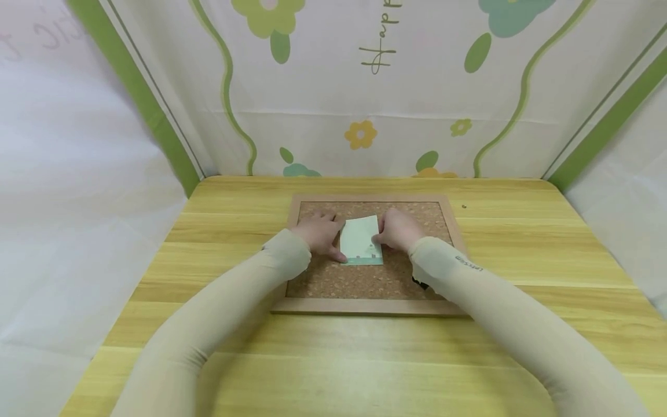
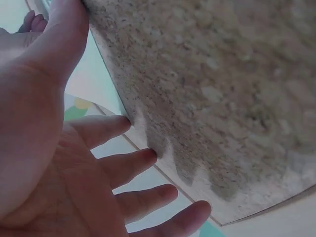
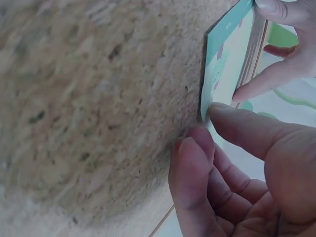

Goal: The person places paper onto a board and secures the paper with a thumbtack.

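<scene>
**Pale green rectangular paper card (image 1: 359, 236) pinched at one edge over brown wood-framed cork board (image 1: 359, 286)**

The card is at the board's middle. Its long axis runs between the board's near and far rims, teal printed band toward the near rim. Left hand (image 1: 321, 233), toward the board's left: fingers spread, gripping nothing, thumb at the card's near corner. Right hand (image 1: 400, 230), toward the board's right: thumb and forefinger pinch the card's edge. Step in hand, as judged: positioning the card; the next move would call for keeping it square to the board. A black object (image 1: 420, 284), partly hidden, shows at the board's near right. The board rests on a yellow wood-grain table (image 1: 365, 365).
</scene>
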Available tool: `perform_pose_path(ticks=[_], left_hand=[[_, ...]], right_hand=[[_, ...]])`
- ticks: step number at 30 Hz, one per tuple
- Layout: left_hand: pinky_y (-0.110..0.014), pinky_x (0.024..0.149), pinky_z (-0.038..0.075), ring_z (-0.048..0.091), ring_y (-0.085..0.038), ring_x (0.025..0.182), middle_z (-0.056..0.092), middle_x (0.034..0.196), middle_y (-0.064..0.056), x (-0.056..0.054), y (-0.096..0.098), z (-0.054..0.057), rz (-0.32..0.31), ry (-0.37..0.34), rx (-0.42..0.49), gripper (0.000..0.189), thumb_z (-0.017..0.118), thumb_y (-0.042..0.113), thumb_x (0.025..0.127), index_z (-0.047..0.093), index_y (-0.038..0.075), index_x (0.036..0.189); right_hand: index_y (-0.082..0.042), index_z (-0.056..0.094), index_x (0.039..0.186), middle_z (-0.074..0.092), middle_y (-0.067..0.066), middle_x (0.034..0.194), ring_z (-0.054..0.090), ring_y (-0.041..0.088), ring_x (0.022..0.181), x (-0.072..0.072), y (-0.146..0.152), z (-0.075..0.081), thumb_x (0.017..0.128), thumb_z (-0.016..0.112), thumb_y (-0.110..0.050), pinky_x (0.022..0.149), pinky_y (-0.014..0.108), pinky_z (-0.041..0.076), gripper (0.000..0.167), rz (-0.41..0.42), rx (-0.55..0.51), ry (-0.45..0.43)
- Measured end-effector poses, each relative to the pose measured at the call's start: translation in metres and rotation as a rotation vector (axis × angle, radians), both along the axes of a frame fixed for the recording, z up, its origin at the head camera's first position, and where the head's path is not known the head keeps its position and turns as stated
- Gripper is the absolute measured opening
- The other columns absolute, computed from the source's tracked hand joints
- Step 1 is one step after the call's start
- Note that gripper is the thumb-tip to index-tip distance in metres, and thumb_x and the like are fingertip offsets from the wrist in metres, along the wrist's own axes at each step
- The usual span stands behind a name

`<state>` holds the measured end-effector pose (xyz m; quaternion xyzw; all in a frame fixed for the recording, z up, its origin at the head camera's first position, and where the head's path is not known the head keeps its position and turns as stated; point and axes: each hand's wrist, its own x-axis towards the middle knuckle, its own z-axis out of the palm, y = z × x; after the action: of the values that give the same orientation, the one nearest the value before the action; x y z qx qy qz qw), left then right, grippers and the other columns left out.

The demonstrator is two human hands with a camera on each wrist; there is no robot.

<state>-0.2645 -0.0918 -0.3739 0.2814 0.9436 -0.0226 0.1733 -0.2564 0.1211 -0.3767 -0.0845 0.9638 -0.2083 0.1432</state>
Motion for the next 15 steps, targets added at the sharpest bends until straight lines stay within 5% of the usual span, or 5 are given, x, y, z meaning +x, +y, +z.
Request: perform_pose_path(ticks=[7,15], left_hand=[[-0.06,0.112,0.023,0.012,-0.046,0.147,0.013,0.163,-0.019,0.002,0.0,0.001,0.031,-0.044,-0.021,0.105,0.068,0.066,0.081,0.02,0.014,0.16],[-0.06,0.113,0.021,0.012,-0.047,0.146,0.007,0.164,-0.019,0.001,0.002,-0.002,0.046,-0.068,-0.038,0.108,0.067,0.066,0.08,0.015,0.015,0.161]], right_hand=[[-0.005,0.071,0.082,0.064,0.003,0.072,0.055,0.018,0.062,-0.001,0.013,0.001,0.092,0.07,-0.018,0.058,0.032,0.045,0.017,0.031,-0.041,0.062],[-0.002,0.073,0.104,0.07,0.012,0.095,0.063,0.023,0.075,-0.008,0.067,0.029,0.098,0.061,-0.018,0.07,0.043,0.051,0.021,0.015,-0.044,0.233]])
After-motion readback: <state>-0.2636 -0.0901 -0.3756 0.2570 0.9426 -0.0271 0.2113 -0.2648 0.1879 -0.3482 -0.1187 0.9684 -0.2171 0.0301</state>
